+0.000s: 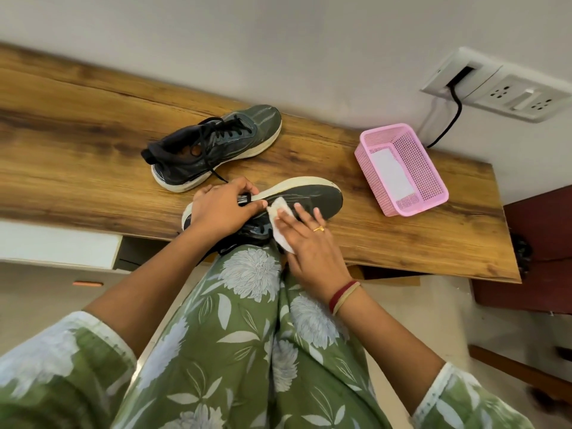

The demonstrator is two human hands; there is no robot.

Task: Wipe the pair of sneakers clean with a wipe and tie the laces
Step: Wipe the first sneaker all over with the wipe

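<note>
Knee (250,274): green floral cloth, nearest the lens, directly under the grip; it appears to prop the heel end of the work piece.
Right hand (312,243): fingers straight and spread, laid flat on the wipe; it presses and does not clasp.
Wipe (280,224): white, folded, trapped between the right palm and the dark side of the upper, at mid-shoe.
Left hand (216,212): just left of the wipe; fingers and thumb curl round the heel half at the pale sole edge and steady it.
Held sneaker (322,198): turned on its side, toe pointing right of the grip and out over the table edge. Whether the toe touches the wood cannot be told. Its own lacing is mostly hidden by the hands.
Table (77,134): wooden top, running from the grip away to the wall.
Second sneaker (216,147): beyond the left hand, upright on its sole, apart from the held one, no hand on it.
Laces (213,140): on the second sneaker, untied; one end trails across the wood toward the left hand.
Basket (433,193): pink, perforated, well right of the grip; a white sheet (391,171) lies inside, probably a spare wipe.
Socket panel (510,94): on the wall beyond the basket, with a black cable (448,125) dropping from it.
Progress: wiping of the held sneaker is under way, judging from the contact. Whether the second sneaker has been wiped cannot be told. No knot is visible on either shoe, so tying remains. Estimated stage: early to middle.
</note>
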